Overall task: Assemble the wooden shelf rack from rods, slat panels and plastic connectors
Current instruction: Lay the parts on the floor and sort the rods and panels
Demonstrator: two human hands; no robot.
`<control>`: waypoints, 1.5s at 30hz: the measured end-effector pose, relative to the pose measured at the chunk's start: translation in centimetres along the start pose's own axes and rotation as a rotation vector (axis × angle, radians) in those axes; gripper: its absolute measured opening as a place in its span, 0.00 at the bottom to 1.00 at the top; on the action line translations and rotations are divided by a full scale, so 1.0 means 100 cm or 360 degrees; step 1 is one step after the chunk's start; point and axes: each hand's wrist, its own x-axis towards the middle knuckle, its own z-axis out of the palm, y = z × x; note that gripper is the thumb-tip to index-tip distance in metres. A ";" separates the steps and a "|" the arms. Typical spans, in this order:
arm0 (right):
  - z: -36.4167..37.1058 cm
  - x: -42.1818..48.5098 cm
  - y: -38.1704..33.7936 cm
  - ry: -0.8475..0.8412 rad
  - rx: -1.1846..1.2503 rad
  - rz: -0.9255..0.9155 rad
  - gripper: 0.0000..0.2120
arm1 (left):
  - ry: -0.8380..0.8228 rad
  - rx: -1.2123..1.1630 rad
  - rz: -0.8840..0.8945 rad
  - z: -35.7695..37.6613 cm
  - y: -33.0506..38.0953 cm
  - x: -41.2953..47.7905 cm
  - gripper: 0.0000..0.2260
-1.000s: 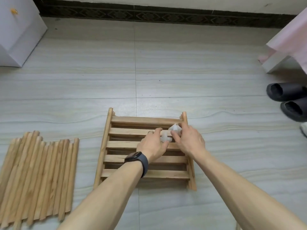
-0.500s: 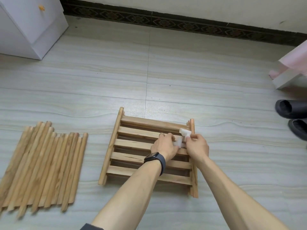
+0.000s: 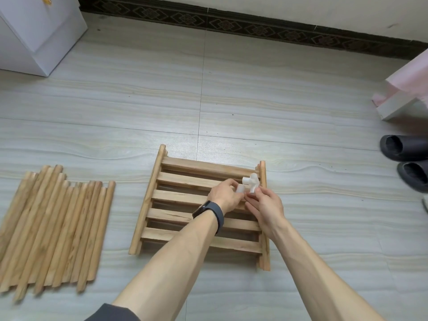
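On the tiled floor (image 3: 301, 107): rods (image 3: 53, 228) lie side by side at left, the pile cut off by the frame edge. Slat panel (image 3: 176, 195) flat at centre, partly hidden under both forearms. Above it, left hand (image 3: 225, 196) pinches a small white connector (image 3: 240, 188); right hand (image 3: 266, 205), fingers curled, grips a branched connector (image 3: 251, 180). Unclear whether the two pieces touch.
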 end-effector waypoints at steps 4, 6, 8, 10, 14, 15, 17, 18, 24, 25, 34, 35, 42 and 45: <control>-0.008 -0.001 -0.002 -0.0117 0.0170 0.0074 0.13 | -0.0251 -0.0382 -0.0168 -0.012 -0.005 0.002 0.15; -0.009 -0.002 -0.002 -0.0069 0.0179 0.0055 0.13 | -0.0342 -0.0473 -0.0247 -0.019 -0.009 0.000 0.14; -0.009 -0.005 0.000 0.0047 0.0148 -0.0030 0.13 | -0.0351 -0.0542 -0.0252 -0.028 -0.014 -0.001 0.14; -0.007 -0.012 0.002 0.0133 0.0023 -0.0124 0.12 | -0.0360 -0.0588 -0.0240 -0.040 -0.020 -0.004 0.13; -0.004 -0.034 0.010 0.0191 -0.0415 -0.0241 0.10 | -0.0370 -0.0422 -0.0102 -0.071 -0.022 -0.017 0.16; -0.002 -0.041 0.010 0.0178 -0.0455 -0.0240 0.09 | -0.0363 -0.0362 -0.0050 -0.081 -0.021 -0.022 0.18; 0.006 -0.058 0.011 0.0110 -0.0508 -0.0244 0.07 | -0.0370 -0.0245 0.0038 -0.107 -0.021 -0.036 0.20; 0.013 -0.066 0.010 0.0062 -0.0560 -0.0270 0.07 | -0.0379 -0.0156 0.0067 -0.122 -0.023 -0.044 0.19; 0.089 -0.137 -0.012 -0.0536 -0.1082 -0.0443 0.07 | -0.0220 0.0188 0.0045 -0.217 -0.092 -0.136 0.17; 0.105 -0.152 -0.015 -0.0651 -0.1195 -0.0484 0.07 | -0.0164 0.0172 0.0016 -0.230 -0.113 -0.154 0.17; 0.209 -0.246 0.057 -0.1418 -0.2644 -0.0997 0.10 | 0.0756 -0.1210 -0.0655 -0.229 -0.346 -0.303 0.13; 0.215 -0.249 0.075 -0.1460 -0.2679 -0.0959 0.10 | 0.0888 -0.1249 -0.0737 -0.222 -0.367 -0.314 0.12; 0.246 -0.241 0.200 -0.1460 -0.2585 -0.0549 0.12 | 0.1368 -0.0997 -0.0999 -0.212 -0.437 -0.341 0.10; 0.248 -0.237 0.235 -0.1262 -0.2390 -0.0387 0.12 | 0.1393 -0.0905 -0.1016 -0.221 -0.445 -0.339 0.10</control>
